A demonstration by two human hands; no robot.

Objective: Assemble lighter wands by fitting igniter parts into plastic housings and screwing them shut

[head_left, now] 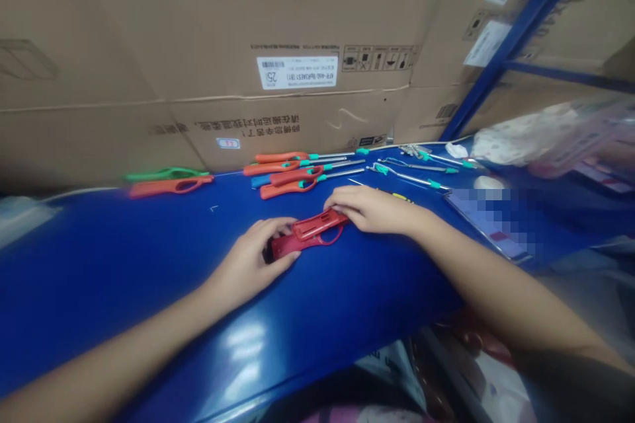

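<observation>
In the head view, my left hand (251, 254) is wrapped round the left end of a red lighter casing (290, 246), just above the blue table. My right hand (370, 208) pinches the right end of a second red casing half (317, 225), which overlaps the first at an angle. A trigger loop shows at the lower edge, and the hollow inside is visible. Just behind my hands lie several long-necked lighters (292, 192) with orange handles and teal collars. Part of each casing half is hidden by my fingers.
Green and orange casings (171, 186) lie at the back left of the blue table (163, 264). Metal lighter tubes with teal collars (414, 177) lie at the back right, near a tablet-like flat object (476, 225). Large cardboard boxes (208, 66) stand behind, beside a blue metal post (496, 59).
</observation>
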